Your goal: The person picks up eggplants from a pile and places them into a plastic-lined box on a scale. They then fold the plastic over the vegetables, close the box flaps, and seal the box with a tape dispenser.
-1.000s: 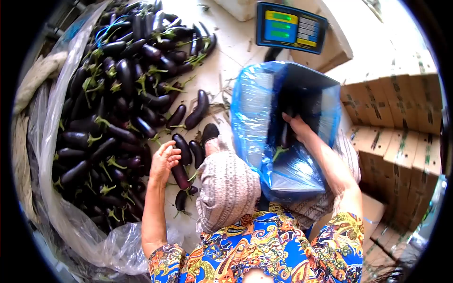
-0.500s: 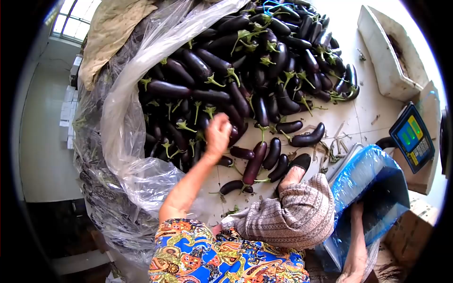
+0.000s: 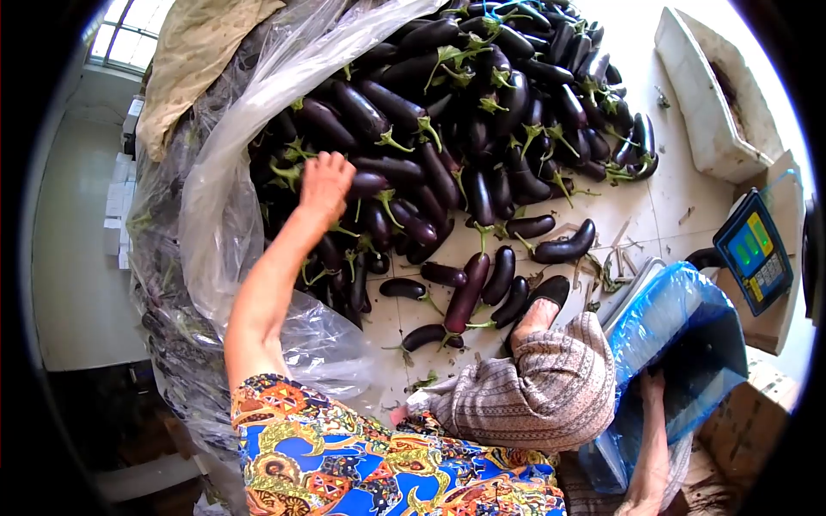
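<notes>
A big heap of dark purple eggplants (image 3: 396,103) with green stems covers the floor at the upper middle. My left hand (image 3: 328,182) lies on an eggplant near the heap's left side, its fingers curled over the end of it. My right hand (image 3: 653,384) reaches into a crate lined with blue plastic (image 3: 688,292) at the lower right. Its fingers are in the dark interior, so whatever they touch is hidden. Several loose eggplants (image 3: 467,294) lie on the tiles beside my foot.
Clear plastic sheeting (image 3: 232,163) borders the heap on the left. A white foam box (image 3: 714,103) stands at the upper right, above a scale display (image 3: 755,251). Cardboard boxes (image 3: 748,413) are at the lower right. Stem scraps litter the floor.
My left hand has moved up and to the left across the heap, onto another eggplant. Eggplants at the heap's lower left edge have shifted. My right hand remains in the blue-lined crate.
</notes>
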The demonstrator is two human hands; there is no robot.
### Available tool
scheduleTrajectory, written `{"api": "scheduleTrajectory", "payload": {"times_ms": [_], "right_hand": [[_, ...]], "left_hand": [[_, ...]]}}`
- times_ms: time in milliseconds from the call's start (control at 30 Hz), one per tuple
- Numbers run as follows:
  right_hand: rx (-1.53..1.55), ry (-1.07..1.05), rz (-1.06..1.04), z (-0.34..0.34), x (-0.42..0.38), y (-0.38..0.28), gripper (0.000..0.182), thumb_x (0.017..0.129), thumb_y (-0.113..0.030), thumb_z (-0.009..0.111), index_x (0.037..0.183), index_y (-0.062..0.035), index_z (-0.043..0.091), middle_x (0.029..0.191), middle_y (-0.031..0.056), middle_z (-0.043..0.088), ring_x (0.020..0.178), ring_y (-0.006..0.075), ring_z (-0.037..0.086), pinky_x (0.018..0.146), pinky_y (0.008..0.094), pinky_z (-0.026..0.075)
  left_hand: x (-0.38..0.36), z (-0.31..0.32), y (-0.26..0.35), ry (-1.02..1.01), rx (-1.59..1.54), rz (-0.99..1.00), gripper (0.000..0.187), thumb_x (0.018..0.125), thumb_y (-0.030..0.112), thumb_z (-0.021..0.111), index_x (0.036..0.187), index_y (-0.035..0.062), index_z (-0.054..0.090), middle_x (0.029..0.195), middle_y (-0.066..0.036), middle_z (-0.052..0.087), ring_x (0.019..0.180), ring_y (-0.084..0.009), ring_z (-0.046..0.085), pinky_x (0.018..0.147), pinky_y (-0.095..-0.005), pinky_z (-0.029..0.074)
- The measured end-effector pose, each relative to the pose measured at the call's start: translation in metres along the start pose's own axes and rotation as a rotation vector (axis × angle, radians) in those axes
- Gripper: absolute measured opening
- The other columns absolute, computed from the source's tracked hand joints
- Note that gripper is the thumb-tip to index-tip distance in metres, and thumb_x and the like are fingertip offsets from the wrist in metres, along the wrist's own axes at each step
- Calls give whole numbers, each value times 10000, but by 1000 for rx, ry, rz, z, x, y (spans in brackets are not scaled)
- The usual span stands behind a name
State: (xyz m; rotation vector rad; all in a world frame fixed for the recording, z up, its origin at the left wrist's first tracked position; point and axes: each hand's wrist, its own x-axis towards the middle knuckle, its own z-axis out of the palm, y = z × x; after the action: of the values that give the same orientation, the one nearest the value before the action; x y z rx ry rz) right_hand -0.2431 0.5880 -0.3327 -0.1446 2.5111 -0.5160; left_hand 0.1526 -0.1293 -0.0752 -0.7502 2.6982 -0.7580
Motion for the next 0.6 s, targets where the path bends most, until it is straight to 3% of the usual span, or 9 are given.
{"api": "scheduleTrajectory", "payload": {"times_ms": [67, 100, 133, 167, 267, 467, 600], "right_hand": [[-44, 10, -49, 6, 5, 17, 633, 870, -314, 671, 1307, 81, 440, 1087, 296, 640, 829, 385, 691, 615, 425, 574], [5, -62, 21, 0, 0, 9, 620, 877, -302, 666, 1306, 82, 437, 1087, 294, 639, 814, 381, 692, 567, 417, 569], [51, -134, 89, -19, -20, -36, 606, 884, -289, 661, 1305, 84, 435, 1086, 291, 638, 799, 376, 694, 518, 409, 563], [98, -206, 156, -29, -30, -64, 593, 891, -276, 656, 1304, 85, 432, 1086, 288, 637, 784, 372, 696, 469, 401, 557], [48, -200, 105, -32, -31, -68, 541, 907, -241, 641, 1300, 69, 436, 1056, 276, 644, 752, 367, 694, 411, 397, 551], [65, -74, 71, -22, -40, -67, 500, 916, -194, 632, 1303, 51, 428, 963, 253, 663, 644, 353, 684, 421, 426, 572], [107, -139, 174, -32, -44, -92, 478, 928, -165, 611, 1302, 55, 410, 951, 246, 662, 649, 329, 688, 443, 420, 584]], "left_hand": [[-14, -8, 43, -114, -247, -4, 624, 493, 169, 834, 1046, 124, 548, 1062, -100, 486, 1020, -306, 483, 810, -448, 444], [-20, -6, 65, -189, -357, -45, 626, 507, 212, 843, 1055, 131, 551, 1070, -111, 486, 1019, -313, 483, 804, -448, 448], [-25, -5, 84, -201, -362, 16, 630, 525, 243, 849, 1065, 113, 553, 1073, -125, 485, 1017, -322, 478, 810, -443, 439], [-28, 2, 101, -141, -332, 88, 613, 531, 236, 843, 1065, 89, 579, 1064, -128, 490, 1017, -307, 477, 802, -436, 419], [-25, 1, 130, -96, -343, 43, 608, 513, 239, 850, 1036, 82, 584, 1045, -116, 487, 994, -291, 472, 772, -421, 414], [-27, -22, 163, -81, -511, 160, 591, 537, 295, 795, 1025, 52, 566, 1005, -139, 496, 980, -325, 500, 806, -439, 450], [-34, -6, 200, -284, -780, 63, 629, 599, 384, 777, 1057, 11, 560, 1024, -181, 529, 989, -359, 548, 835, -487, 508]]}}
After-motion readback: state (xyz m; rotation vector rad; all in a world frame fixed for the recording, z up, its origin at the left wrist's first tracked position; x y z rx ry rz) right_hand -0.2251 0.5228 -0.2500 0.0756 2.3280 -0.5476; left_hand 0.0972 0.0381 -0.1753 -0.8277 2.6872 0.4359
